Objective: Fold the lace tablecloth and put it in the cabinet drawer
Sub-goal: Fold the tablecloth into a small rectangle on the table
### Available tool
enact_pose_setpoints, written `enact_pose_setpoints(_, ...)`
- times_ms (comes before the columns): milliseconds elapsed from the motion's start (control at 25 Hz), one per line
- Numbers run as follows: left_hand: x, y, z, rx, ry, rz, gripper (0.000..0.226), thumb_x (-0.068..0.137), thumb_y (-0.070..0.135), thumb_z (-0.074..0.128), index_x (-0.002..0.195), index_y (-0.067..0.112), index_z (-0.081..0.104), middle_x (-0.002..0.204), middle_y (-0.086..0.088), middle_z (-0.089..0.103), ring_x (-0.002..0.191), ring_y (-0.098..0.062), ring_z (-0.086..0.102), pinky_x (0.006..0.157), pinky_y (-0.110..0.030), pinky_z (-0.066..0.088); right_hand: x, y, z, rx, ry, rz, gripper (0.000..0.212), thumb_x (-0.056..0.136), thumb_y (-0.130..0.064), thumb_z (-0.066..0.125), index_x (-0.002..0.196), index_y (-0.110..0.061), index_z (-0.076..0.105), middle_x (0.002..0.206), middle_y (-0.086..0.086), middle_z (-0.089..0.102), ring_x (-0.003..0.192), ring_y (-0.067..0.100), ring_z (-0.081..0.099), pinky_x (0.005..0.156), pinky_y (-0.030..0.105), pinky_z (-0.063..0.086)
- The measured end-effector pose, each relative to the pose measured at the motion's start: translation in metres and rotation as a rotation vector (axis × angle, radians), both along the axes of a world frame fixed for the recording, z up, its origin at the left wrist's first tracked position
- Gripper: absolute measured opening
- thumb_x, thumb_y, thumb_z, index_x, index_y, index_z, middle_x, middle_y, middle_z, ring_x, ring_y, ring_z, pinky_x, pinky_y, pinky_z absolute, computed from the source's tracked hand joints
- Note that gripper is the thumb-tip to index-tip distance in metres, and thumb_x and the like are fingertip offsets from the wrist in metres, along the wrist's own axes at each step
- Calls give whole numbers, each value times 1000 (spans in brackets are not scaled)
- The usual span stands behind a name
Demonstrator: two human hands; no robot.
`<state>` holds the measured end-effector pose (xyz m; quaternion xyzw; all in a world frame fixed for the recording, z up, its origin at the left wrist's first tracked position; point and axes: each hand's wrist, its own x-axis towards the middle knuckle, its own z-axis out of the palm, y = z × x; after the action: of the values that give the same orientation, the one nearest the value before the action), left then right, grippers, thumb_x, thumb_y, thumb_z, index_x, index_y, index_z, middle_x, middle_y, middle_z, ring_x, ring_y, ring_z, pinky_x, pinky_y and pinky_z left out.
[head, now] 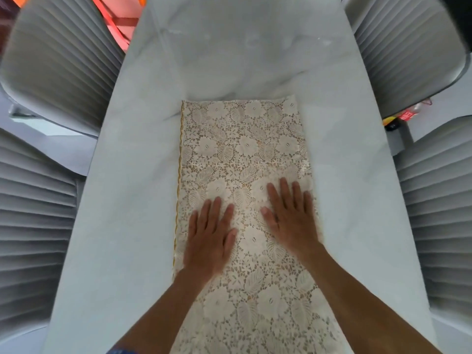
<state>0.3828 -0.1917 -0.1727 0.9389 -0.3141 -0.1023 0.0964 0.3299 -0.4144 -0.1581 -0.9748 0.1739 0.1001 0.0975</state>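
Pale marble desk (122, 200), ribbed grey chairs (58, 65) each side | lace tablecloth (242, 149) folded to a long strip down desk's middle | my left hand (212, 236) and right hand (291, 215) flat, fingers spread, gripping nothing | smooth outward toward far edge before next fold

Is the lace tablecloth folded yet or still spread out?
Partly folded: the lace tablecloth lies as a narrow strip on the table, both hands flat on it. Layer count: cannot tell.
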Motion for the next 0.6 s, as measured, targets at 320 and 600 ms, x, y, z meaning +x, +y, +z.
enact_pose_setpoints(320,-35,30,15,53,83,32,63,99,53,17,155,27,5,163,-7,-4,150,-29,-6,120,-53,9,-170,71,4,4,-9,-97,64,101,-52,27,157,-26,9,165,7,3,151,34,3,121,49,9)
enact_pose_setpoints(600,-265,169,37,85,168,263,62,99,45,8,154,20,20,162,-6,12,148,-30,18,117,-48,21,-305,117,30,31,78,-94,60,99,-45,23,155,-23,18,163,8,8,150,35,13,120,50,18)
